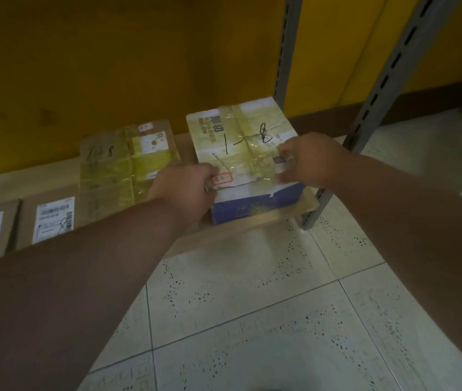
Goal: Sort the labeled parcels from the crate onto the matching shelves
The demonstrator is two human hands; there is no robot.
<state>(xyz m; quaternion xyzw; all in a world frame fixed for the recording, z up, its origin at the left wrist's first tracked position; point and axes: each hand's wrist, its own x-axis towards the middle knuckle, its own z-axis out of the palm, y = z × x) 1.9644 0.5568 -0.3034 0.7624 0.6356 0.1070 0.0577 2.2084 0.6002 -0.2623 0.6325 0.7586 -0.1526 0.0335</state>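
Head-worn view, forward and down

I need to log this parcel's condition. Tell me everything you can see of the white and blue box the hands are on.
The box is cardboard, white on top with a blue front side, crossed by yellowish clear tape. Black handwriting and printed characters mark its top, with a small red-bordered label at the near edge. It sits flat at the shelf's right end, beside a grey upright. The left hand grips its near left corner; the right hand holds its near right edge.
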